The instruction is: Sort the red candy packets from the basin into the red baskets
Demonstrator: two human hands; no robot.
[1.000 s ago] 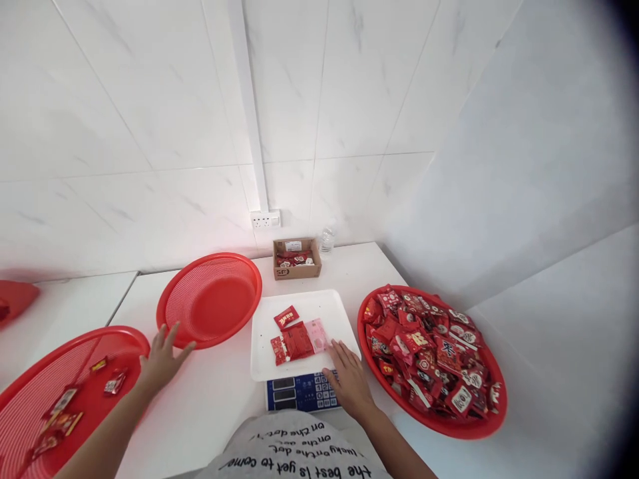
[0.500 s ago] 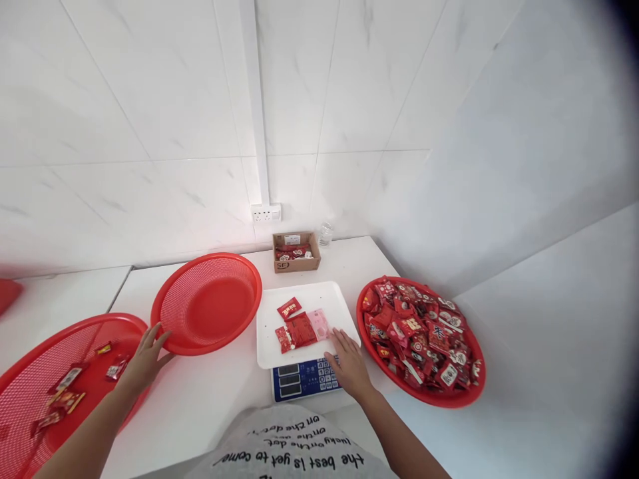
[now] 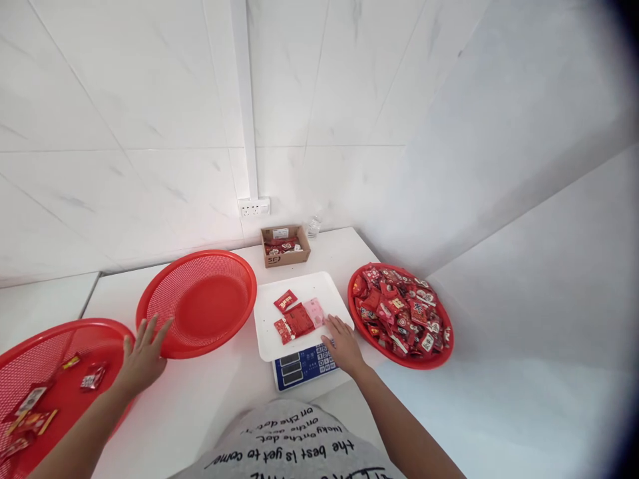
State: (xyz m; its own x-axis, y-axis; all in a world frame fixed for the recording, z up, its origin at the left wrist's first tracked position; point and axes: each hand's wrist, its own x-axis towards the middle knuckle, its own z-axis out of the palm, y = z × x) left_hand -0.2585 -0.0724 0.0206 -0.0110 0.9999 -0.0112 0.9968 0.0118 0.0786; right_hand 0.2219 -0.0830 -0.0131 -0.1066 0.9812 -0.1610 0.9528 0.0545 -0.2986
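White marbled wall tiles (image 3: 174,186) rise behind a white tabletop (image 3: 170,412), as the head view shows, with a power socket (image 3: 254,207) low on the wall. Centred before the person, a white tray (image 3: 269,293) sits on a blue-fronted scale (image 3: 294,372); its display and keys lie uncovered on the near side, presumably so they can be read and pressed. On the tray rest a few small red packets (image 3: 298,320) and a pink packet (image 3: 314,313), grouped near the middle.

Both hands hold nothing that I can see. The left hand (image 3: 142,359) is spread, palm down, over the meeting rims of a middle red basket (image 3: 200,306) and a left red basket (image 3: 70,406), which carries several wrapped pieces; whether it touches either rim, I cannot tell. The right hand (image 3: 344,346) lies flat-fingered at the tray's right edge, fingertips just beside the pink packet, perhaps steadying the tray.

To the right, a heaped red basket (image 3: 422,364) of similar packets stands within easy reach; its support is hidden. Farther back, a cardboard box (image 3: 279,259) holds more, beside a clear bottle (image 3: 314,227), seemingly kept out of the way.
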